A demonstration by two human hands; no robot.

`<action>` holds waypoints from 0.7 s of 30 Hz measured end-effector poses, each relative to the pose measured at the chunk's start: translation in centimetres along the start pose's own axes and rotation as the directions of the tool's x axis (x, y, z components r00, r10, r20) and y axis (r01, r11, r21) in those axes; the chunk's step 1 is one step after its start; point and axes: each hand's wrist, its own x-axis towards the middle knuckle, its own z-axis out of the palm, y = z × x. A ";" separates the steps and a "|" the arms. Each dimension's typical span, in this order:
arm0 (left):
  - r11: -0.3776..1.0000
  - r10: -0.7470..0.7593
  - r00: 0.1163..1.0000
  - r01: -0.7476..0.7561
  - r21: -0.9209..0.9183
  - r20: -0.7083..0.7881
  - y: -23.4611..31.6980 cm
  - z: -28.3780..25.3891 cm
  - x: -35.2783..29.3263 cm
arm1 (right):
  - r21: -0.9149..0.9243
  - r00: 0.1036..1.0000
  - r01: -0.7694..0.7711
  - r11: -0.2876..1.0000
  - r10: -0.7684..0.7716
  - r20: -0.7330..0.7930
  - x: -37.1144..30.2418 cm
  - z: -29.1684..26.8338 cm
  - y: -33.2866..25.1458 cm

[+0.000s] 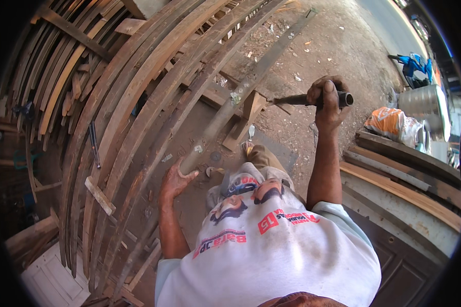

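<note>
My right hand (329, 100) is closed around a dark, rod-like tool with a round, pipe-like end (346, 99) and a thin tip pointing left. Its tip is near a short wooden block (254, 106) that stands beside a long wooden plank (264, 64). The plank slants from the far middle down toward me. At its near part my left hand (175, 183) lies around it, thumb on the right side; the other fingers are partly hidden. Bits of clear, glass-like material (235, 98) lie on the plank.
Long curved beams (138, 92) are stacked on the left, with pliers-like metal tool (94, 144) on them. A white panelled door (56, 279) lies lower left. Boards (410, 199) pile up on the right, near an orange-white sack (392, 125) and a metal drum (422, 105).
</note>
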 end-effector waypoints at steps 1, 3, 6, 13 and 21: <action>0.999 -0.047 0.999 0.047 -0.002 -0.017 -1.1 -0.2 -1.5 | -0.018 1.000 -0.003 1.000 0.003 0.003 0.2 0.4 -0.1; 0.991 -0.130 0.990 0.130 -0.011 -0.047 -3.1 -0.4 -4.0 | -0.058 1.000 0.002 0.998 -0.002 0.008 0.7 1.2 -0.2; 0.969 -0.198 0.973 0.213 0.124 -0.120 -4.6 -1.1 -6.5 | -0.073 0.994 -0.025 0.997 0.032 0.105 1.4 1.7 0.6; 0.936 -0.304 0.937 0.327 0.129 -0.171 -5.8 -1.0 -7.1 | 0.192 0.961 -0.042 0.980 -0.013 0.276 4.0 6.5 -2.3; 0.959 -0.269 0.945 0.282 0.043 -0.188 -8.2 -0.4 -6.8 | -0.056 0.857 0.099 0.994 -0.057 0.512 3.4 11.6 -2.3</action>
